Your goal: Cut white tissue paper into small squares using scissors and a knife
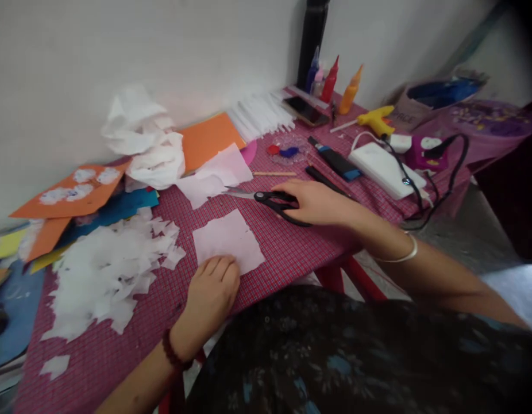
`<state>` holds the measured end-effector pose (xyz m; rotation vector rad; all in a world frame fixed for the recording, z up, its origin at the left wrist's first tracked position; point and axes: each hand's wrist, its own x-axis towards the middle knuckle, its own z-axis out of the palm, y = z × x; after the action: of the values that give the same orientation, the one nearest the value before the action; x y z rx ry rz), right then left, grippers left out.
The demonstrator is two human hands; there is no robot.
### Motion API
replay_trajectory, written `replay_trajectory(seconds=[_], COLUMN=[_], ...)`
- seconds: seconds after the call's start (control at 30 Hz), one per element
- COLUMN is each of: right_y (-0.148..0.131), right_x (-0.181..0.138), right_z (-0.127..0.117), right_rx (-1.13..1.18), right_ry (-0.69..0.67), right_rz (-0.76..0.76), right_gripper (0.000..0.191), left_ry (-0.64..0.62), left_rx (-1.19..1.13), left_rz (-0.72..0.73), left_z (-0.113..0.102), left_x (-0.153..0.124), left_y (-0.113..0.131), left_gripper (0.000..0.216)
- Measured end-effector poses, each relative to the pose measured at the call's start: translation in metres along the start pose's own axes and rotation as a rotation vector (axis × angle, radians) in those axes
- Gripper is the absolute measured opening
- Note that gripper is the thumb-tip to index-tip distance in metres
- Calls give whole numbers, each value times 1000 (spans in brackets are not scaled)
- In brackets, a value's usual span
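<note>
My right hand (315,202) is closed around the black handles of a pair of scissors (274,199). Their blades point left and lie over the near edge of some torn white tissue paper (229,167). My left hand (214,284) rests on the near edge of a roughly square piece of tissue paper (231,238), fingers lying on it; the thumb is mostly hidden. Left of that hand spreads a big heap of small cut paper pieces (111,270), with one loose scrap (56,366) nearer me.
Behind are crumpled white tissue (156,152), orange cards (209,138), white sticks (261,115) and a phone (306,110). To the right lie a box cutter (335,158), a yellow glue gun (377,121), a white power bank (386,169) and cables. Paint bottles (330,80) stand by the wall.
</note>
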<state>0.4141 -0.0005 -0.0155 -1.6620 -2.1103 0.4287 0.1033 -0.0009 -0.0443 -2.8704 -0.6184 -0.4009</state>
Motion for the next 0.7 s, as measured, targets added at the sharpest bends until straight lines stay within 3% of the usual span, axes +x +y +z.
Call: replay_trajectory(seconds=[0.17,0.3,0.4,0.47,0.57,0.63,0.7], right_y=[4,5,6,6,4,-3,-15], right_x=[-43,-54,-59,-62,-63,-60,-53], right_z=[9,10,9,7,1,-2,0], right_rx=[-270,-339,-374,-406,-413,-337,-191], right_ry=[-50,-16,-9,-10,3,9,-7], right_rz=[124,122,97,91,109,96,24], right_gripper=[49,50,52,51,47,49,59], left_ry=[-2,4,43,83,82,34,-1], left_rx=[-136,-144,-118,-190,-477,-663,-761], left_rz=[5,38,-8,-128,-454,-692,-838], left_z=[5,4,-1,-8,-25,-39,-52], left_x=[-12,-19,-31,-38,-41,-35,-26], left_y=[13,1,-14,-23,-36,-43,-49], left_gripper=[16,28,24,17,12,13,16])
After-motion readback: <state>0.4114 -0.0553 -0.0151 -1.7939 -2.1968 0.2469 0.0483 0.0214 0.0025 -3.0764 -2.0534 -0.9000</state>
